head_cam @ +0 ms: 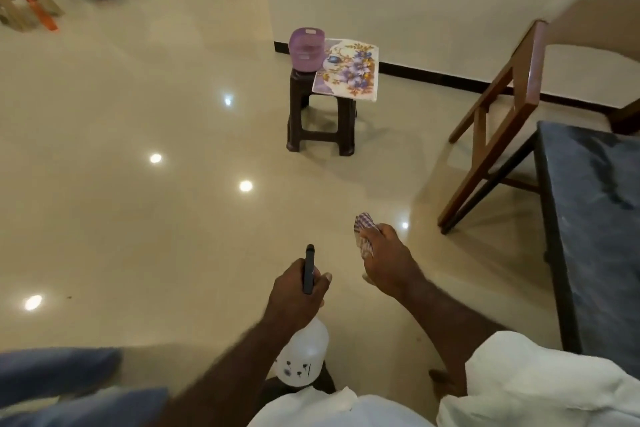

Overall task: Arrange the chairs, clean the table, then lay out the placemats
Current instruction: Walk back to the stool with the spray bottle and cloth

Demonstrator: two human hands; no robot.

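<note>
Head view checked left to right.

Noted near, left of centre: left hand [301,284] curled round the dark trigger head of a white spray bottle [303,355]. Bottle body hangs below the fist, nozzle aimed away from the desk. Risk judged: a stray squeeze in transit would wet the glossy floor [138,218] and leave a slip patch.

Noted farther off, centre: dark stool [322,114] carrying a purple container [306,48] and the floral placemats [346,71], which overhang the stool's right edge. Risk judged: could slide to the floor if brushed in passing, and spray drift could soil them before laying.

Noted near, right of centre: right hand [384,260] bunched round a checked cloth [363,232], one end poking out past the fingers. Risk judged: if dropped, would pick up floor grit and carry it onto the desk.

Noted right: wooden chair [530,66] set at an angle, just beside the desk's far corner. Risk judged: legs lie in the walking line and could catch a foot with both hands occupied.

Noted far right: dark desk [595,218], surface streaked pale, apparently not yet wiped. Risk judged: heavy spraying near the edge would run off onto the floor.
</note>
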